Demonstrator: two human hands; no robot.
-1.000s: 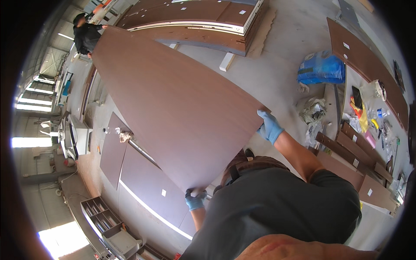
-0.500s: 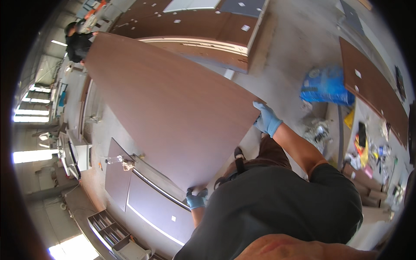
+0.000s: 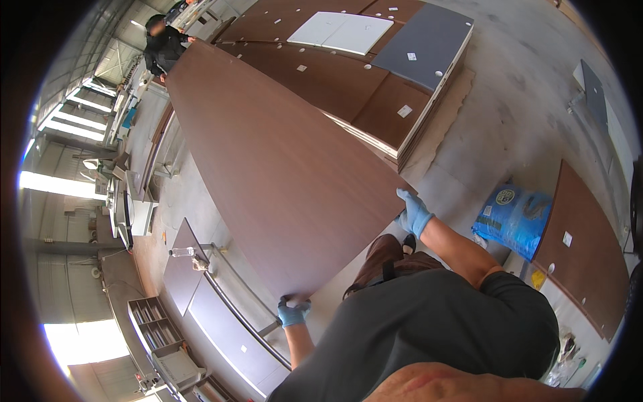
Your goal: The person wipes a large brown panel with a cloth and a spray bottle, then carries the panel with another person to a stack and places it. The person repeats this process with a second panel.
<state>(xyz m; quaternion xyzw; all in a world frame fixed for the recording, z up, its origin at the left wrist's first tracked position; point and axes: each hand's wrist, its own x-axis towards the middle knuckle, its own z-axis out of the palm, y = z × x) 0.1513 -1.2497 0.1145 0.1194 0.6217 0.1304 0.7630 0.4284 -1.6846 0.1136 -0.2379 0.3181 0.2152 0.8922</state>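
A large brown board point(image 3: 274, 161) stretches from me toward the far left. My right hand point(image 3: 416, 213), in a blue glove, grips its near right corner. At the near left corner my gloved left hand point(image 3: 293, 312) is closed on the edge, its fingers partly hidden by the board. A co-worker point(image 3: 164, 47) in dark clothes holds the board's far end with both hands. The board hangs between us, off the floor.
Stacked brown panels point(image 3: 348, 100) lie beyond the board, topped by white panels point(image 3: 340, 30) and a grey one point(image 3: 425, 47). A blue sack point(image 3: 512, 218) and another brown panel point(image 3: 586, 248) are at right. At lower left are a pale panel point(image 3: 234, 335), a bottle point(image 3: 181, 252) and a shelf unit point(image 3: 155, 325).
My view has shifted, and the panel stack now shows more fully. Both my hands and the co-worker keep hold of the board, whose near edge has swung slightly.
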